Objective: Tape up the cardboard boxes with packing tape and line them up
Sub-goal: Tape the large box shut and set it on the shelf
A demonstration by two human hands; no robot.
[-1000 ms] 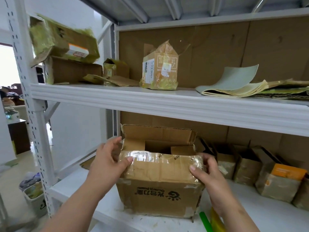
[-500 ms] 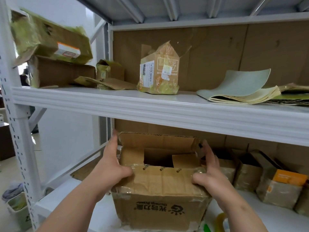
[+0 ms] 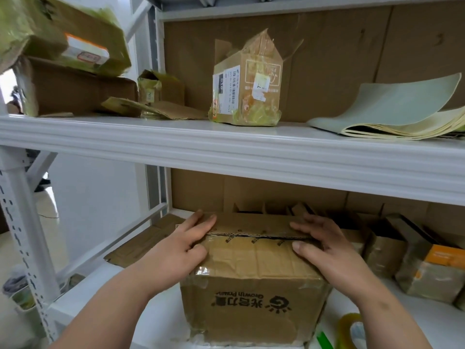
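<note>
Cardboard box (image 3: 254,295) on lower shelf (image 3: 161,313), left hand (image 3: 181,250) and right hand (image 3: 329,250) flat, fingers spread, pinning flaps; untaped, letting go for tape roll (image 3: 348,328) likely springs them open.

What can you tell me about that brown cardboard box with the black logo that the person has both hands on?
The worn brown cardboard box with the black logo sits upright on the white lower shelf, its black print upside down towards the camera. Its creased top flaps are folded shut, meeting at an untaped seam. Old clear tape clings to its edges. The left hand and right hand press flat on the flaps.
</note>
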